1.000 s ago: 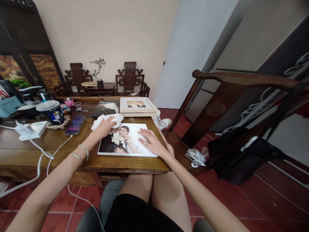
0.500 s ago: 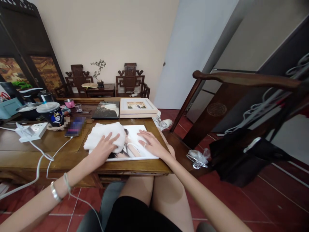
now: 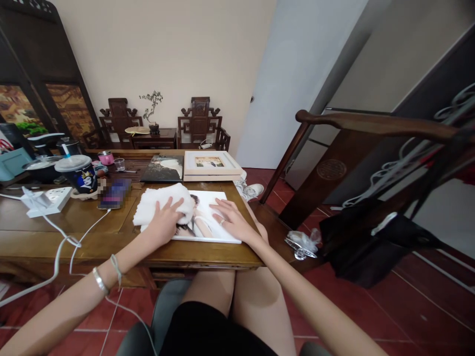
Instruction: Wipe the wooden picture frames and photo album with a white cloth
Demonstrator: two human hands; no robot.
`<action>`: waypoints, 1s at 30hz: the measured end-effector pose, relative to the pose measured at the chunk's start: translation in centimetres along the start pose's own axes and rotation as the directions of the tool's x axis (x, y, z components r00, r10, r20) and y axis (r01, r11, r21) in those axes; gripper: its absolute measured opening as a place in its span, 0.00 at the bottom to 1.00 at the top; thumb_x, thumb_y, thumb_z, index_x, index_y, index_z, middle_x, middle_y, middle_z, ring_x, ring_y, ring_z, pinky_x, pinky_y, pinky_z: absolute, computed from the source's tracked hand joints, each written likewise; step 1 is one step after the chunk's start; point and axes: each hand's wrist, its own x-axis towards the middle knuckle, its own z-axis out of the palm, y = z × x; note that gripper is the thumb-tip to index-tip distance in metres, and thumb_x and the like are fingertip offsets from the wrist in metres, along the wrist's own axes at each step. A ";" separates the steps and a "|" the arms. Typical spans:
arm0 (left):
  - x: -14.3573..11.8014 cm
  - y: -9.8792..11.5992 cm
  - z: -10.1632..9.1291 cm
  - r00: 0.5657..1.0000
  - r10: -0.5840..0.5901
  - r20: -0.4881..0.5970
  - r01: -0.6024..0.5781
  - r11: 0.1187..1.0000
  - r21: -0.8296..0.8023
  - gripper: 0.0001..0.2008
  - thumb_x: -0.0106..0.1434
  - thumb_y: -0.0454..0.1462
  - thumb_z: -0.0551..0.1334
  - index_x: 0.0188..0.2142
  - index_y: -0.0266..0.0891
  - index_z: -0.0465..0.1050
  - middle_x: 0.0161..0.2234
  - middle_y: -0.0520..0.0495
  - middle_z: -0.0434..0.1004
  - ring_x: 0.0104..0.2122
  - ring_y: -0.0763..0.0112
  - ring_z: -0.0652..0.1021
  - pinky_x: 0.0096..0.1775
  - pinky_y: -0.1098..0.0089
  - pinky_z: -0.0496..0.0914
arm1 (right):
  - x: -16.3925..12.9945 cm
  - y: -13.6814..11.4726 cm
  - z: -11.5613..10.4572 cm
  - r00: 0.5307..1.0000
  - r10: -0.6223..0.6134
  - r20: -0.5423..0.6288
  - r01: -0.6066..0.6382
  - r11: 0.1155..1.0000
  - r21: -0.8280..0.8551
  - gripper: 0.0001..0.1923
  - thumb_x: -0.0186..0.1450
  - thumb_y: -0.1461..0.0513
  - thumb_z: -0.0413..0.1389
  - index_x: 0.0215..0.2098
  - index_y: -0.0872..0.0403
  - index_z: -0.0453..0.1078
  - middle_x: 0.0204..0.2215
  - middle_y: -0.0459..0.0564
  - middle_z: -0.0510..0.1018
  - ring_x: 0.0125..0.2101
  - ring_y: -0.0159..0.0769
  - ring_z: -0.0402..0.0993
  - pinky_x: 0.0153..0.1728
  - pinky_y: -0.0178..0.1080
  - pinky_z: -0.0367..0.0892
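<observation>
Glossy photo print (image 3: 208,222) under white cloth (image 3: 159,203)

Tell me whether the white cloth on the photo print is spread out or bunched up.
Spread out: the white cloth lies broad over the photo print, pressed by the left hand.

Both hands (image 3: 165,220) (image 3: 232,221) flat, palms down, fingers spread.

White cloth (image 3: 159,203), white-edged photo print (image 3: 208,217), brown wooden table (image 3: 89,232) (glossy grain).
</observation>
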 end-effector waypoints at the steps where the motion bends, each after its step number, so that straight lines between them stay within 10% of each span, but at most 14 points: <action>1: 0.6 -0.2 0.2 0.999 -0.034 -0.008 0.034 0.999 0.009 0.28 0.54 0.20 0.51 0.48 0.39 0.76 0.69 0.40 0.54 0.67 0.38 0.56 0.56 0.28 0.59 | 0.0 -0.1 -0.1 1.000 0.004 -0.003 -0.004 1.000 0.005 0.21 0.68 0.52 0.54 0.57 0.47 0.73 0.64 0.53 0.66 0.66 0.48 0.52 0.65 0.59 0.50; 13: 1.4 -0.3 1.5 0.994 -0.100 -0.043 0.100 0.995 -0.024 0.29 0.54 0.21 0.51 0.49 0.39 0.76 0.70 0.40 0.53 0.67 0.38 0.55 0.56 0.28 0.58 | 1.1 0.4 -0.7 0.999 0.015 -0.031 -0.011 0.994 0.110 0.20 0.61 0.51 0.63 0.50 0.46 0.77 0.62 0.53 0.69 0.65 0.49 0.56 0.65 0.57 0.52; 23: 5.9 -5.3 1.5 0.996 0.056 -0.072 -0.059 0.997 -0.047 0.23 0.60 0.24 0.50 0.50 0.39 0.75 0.67 0.41 0.59 0.67 0.52 0.59 0.63 0.42 0.57 | 0.8 0.4 -0.6 1.000 0.030 -0.004 -0.029 0.989 0.145 0.25 0.59 0.48 0.65 0.53 0.47 0.76 0.65 0.55 0.65 0.67 0.49 0.54 0.66 0.56 0.51; 30: 1.1 -2.9 0.9 0.992 0.118 -0.036 -0.121 0.989 -0.082 0.26 0.57 0.21 0.49 0.47 0.40 0.77 0.69 0.44 0.54 0.69 0.52 0.56 0.63 0.40 0.55 | 1.0 0.4 -0.7 1.000 0.015 -0.013 -0.013 0.990 0.142 0.27 0.57 0.47 0.66 0.51 0.48 0.77 0.63 0.56 0.67 0.66 0.50 0.55 0.66 0.56 0.51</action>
